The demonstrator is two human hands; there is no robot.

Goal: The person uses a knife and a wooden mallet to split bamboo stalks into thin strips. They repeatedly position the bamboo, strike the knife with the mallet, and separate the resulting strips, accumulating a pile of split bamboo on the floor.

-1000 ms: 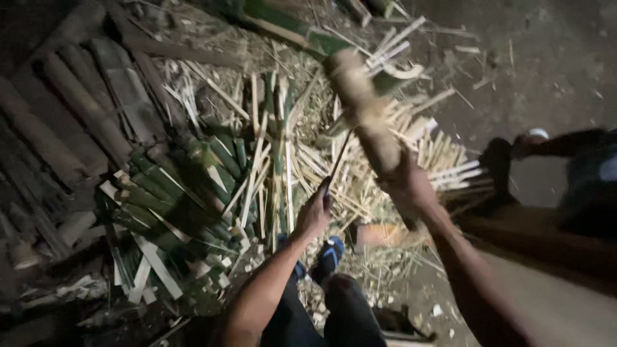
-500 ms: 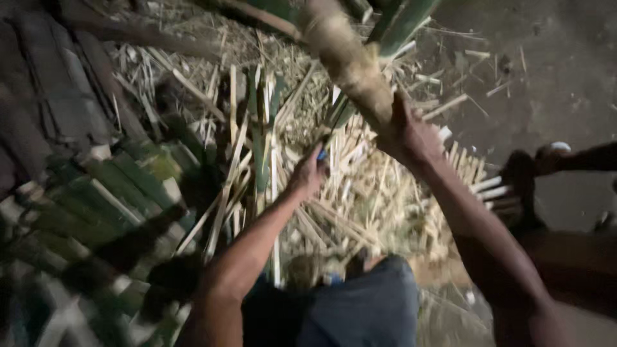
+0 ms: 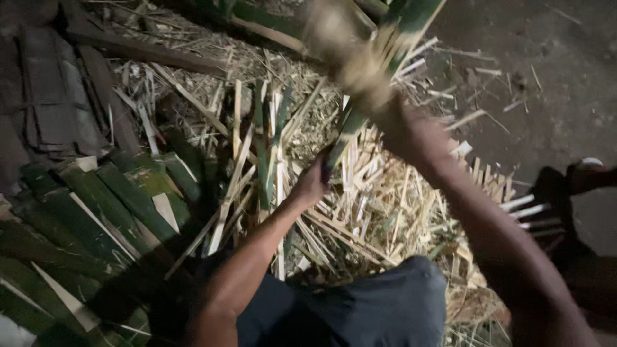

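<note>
Above a floor littered with pale split bamboo slivers (image 3: 385, 205), the right hand (image 3: 402, 132) was clenched around a thick, blurred, tan wooden club (image 3: 347, 54) raised toward the top edge, while the left hand (image 3: 312, 183) gripped a dark handle at the lower end of a green bamboo stalk (image 3: 385, 58) that slanted up to the top edge. Flat green bamboo slats (image 3: 109, 205) crowded the left side, close beside the left forearm; bare dark ground (image 3: 546, 64) lay open to the right, where a dark stool-like shape (image 3: 572, 186) stood near the edge.

Green bamboo slats (image 3: 109, 205), pale splinters (image 3: 385, 205)
</note>
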